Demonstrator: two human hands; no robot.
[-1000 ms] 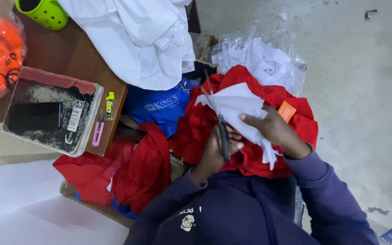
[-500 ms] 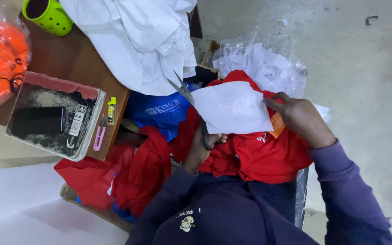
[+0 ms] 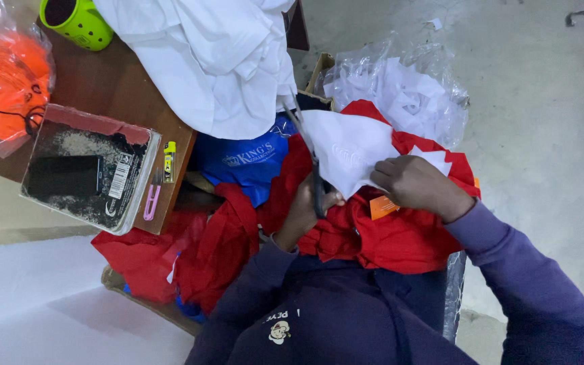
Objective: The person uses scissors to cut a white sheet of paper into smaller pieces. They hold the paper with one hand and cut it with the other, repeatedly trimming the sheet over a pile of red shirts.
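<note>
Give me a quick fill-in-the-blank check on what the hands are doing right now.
1. The left hand grips a pair of ____.
2. The right hand holds a white piece of fabric over a ____ garment.
3. On the wooden table, the mug is ____ in colour.

Missing words: scissors; red; green

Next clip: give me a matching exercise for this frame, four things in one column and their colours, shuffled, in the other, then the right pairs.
Things:
1. mug
2. cloth piece held in the right hand
3. garment on the lap
4. thread snips on the table edge

Colours:
A. red
B. pink
C. lime green
D. white

Pairs: 1-C, 2-D, 3-A, 4-B

The left hand holds scissors against the white piece.
</note>
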